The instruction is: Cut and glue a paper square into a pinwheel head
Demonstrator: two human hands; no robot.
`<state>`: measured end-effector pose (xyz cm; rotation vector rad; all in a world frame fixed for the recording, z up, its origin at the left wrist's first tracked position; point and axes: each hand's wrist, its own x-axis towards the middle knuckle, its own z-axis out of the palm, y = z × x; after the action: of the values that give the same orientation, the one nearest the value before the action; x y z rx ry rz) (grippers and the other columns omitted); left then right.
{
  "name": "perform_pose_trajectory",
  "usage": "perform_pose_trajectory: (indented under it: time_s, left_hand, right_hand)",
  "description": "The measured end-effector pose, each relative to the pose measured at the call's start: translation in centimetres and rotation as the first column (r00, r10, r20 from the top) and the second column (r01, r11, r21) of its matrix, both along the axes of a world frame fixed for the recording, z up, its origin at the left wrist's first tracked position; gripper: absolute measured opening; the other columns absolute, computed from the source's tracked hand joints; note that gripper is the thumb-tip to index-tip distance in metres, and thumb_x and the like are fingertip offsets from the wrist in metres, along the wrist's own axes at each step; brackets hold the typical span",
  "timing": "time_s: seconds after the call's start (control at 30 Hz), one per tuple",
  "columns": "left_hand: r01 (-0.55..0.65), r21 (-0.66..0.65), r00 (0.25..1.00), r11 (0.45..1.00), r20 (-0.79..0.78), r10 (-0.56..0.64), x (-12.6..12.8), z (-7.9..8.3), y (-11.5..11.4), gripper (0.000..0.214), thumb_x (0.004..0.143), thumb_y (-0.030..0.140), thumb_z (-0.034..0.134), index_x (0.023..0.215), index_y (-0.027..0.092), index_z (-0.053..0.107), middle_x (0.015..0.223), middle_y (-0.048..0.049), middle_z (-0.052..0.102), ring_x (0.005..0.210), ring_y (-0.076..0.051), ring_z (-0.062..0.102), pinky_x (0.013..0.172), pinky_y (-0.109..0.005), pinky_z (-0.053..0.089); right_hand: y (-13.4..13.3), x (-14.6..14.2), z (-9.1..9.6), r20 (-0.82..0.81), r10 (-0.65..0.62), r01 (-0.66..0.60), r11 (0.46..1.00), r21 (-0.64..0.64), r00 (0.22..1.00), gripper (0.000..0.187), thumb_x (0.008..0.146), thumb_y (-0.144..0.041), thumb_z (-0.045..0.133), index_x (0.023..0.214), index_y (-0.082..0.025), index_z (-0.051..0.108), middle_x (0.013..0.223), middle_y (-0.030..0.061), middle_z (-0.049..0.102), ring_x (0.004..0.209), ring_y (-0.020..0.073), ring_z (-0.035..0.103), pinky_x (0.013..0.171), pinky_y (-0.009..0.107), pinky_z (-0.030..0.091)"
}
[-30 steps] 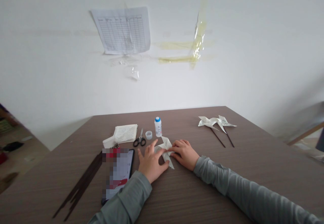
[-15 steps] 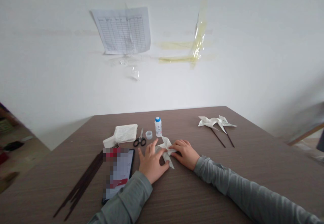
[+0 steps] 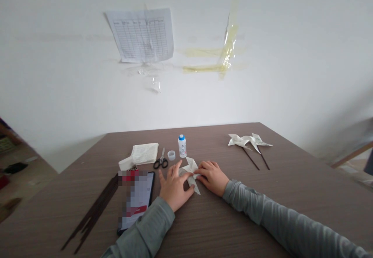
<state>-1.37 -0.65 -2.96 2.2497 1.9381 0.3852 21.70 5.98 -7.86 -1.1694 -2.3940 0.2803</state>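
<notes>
A white paper pinwheel point(image 3: 192, 167) with folded blades lies on the table between my hands. My left hand point(image 3: 175, 190) has its fingers spread; the index fingertip presses near the pinwheel's centre, and the thumb reaches the edge of its lower blade. My right hand point(image 3: 214, 177) has its fingers bunched, with the thumb and index at the pinwheel's right side, gripping the paper and hiding part of that blade. Just behind the pinwheel stands a white bottle point(image 3: 182, 149) with a blue top, and a small translucent cap point(image 3: 171, 155) sits beside it.
Black-handled scissors point(image 3: 161, 162) and a stack of white paper point(image 3: 145, 154) lie at the back left. A phone point(image 3: 136, 207) and several dark sticks point(image 3: 93, 211) are on the left. Two paper pinwheels point(image 3: 249, 139) on dark sticks rest at the back right. A wall borders the table's far edge.
</notes>
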Motion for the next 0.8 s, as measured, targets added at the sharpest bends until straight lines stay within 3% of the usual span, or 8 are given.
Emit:
perform_pose_trajectory:
  time_s: [0.23,0.33,0.47,0.67,0.8]
  left_hand:
    - [-0.026,-0.004,1.000,1.000,0.003,0.026,-0.2,-0.5,0.0,0.052,0.106,0.040,0.095,0.157,0.042,0.095,0.208,-0.0116,0.056,0.191,-0.054,0.050,0.156,-0.098,0.027]
    - [-0.037,0.035,0.999,0.999,0.007,0.037,-0.1,-0.9,0.0,0.061,0.103,0.040,0.097,0.164,0.042,0.092,0.205,-0.0126,0.059,0.188,-0.053,0.053,0.156,-0.096,0.030]
    - [-0.051,0.072,0.999,0.996,-0.007,0.052,0.3,-1.0,-0.1,0.057,0.102,0.037,0.099,0.159,0.043,0.095,0.203,-0.0115,0.062,0.186,-0.054,0.055,0.156,-0.095,0.032]
    - [-0.025,-0.024,1.000,0.999,0.001,0.025,0.0,-0.3,0.0,0.055,0.106,0.041,0.095,0.160,0.046,0.095,0.208,-0.0092,0.056,0.189,-0.053,0.051,0.156,-0.097,0.027]
    - [-0.025,-0.015,1.000,1.000,0.005,0.025,-0.1,-0.2,0.1,0.055,0.104,0.040,0.095,0.159,0.044,0.096,0.207,-0.0108,0.058,0.188,-0.054,0.052,0.155,-0.097,0.029]
  right_hand:
    - [0.2,0.2,-0.1,-0.010,-0.012,0.012,1.000,0.014,1.000,0.030,0.122,-0.025,0.080,0.136,-0.039,0.102,0.133,0.0118,0.095,0.132,0.0391,0.089,0.135,0.058,0.066]
    - [0.5,0.3,-0.4,0.002,-0.007,0.007,1.000,0.019,1.000,0.029,0.122,-0.028,0.081,0.141,-0.039,0.100,0.133,0.0118,0.095,0.131,0.0401,0.089,0.136,0.060,0.066]
    - [0.6,0.2,-0.7,0.006,0.026,-0.027,0.999,0.037,1.000,0.032,0.124,-0.033,0.078,0.146,-0.040,0.100,0.133,0.0123,0.094,0.130,0.0406,0.087,0.132,0.064,0.068]
    - [0.5,0.0,-0.7,0.019,0.027,-0.028,0.999,0.029,0.999,0.032,0.125,-0.033,0.077,0.147,-0.037,0.101,0.135,0.0151,0.090,0.133,0.0404,0.084,0.129,0.064,0.067]
    - [0.4,0.0,-0.7,0.015,0.032,-0.032,0.999,0.035,0.999,0.032,0.126,-0.032,0.076,0.146,-0.036,0.100,0.136,0.0146,0.092,0.135,0.0396,0.085,0.132,0.063,0.066]
